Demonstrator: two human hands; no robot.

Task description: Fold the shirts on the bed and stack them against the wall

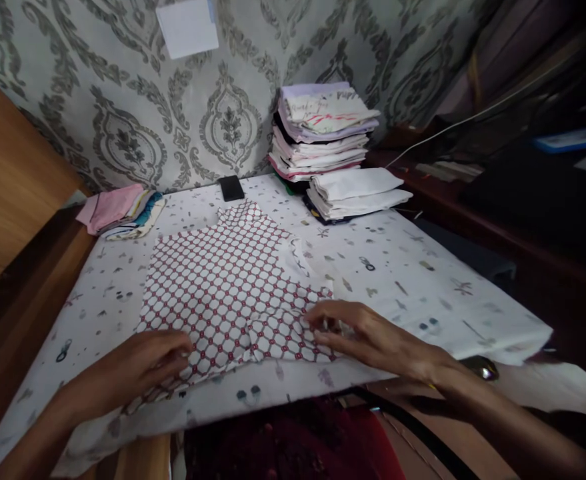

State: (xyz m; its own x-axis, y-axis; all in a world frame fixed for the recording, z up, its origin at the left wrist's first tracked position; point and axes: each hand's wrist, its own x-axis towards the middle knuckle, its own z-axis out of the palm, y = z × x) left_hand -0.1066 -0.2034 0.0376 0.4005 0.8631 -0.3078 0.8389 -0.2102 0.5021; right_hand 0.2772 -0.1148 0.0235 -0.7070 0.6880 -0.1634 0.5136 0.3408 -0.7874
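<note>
A white garment with a red and grey lattice pattern (pixel 207 273) lies spread on the cloth-covered table (pixel 387 287). My left hand (pixel 157 357) rests over its lower left part, fingers bent and apart, holding nothing that I can make out. At the garment's lower right, my right hand (pixel 357 333) touches the sleeve area, its thumb and fingers apart around a bit of fabric without a visible grip.
Folded clothes in a tall stack (pixel 323 133) stand at the back, with white folded ones (pixel 357 190) before them. A small folded pile (pixel 123 210) is at the back left. A black flat object (pixel 231 188) lies by the patterned wall.
</note>
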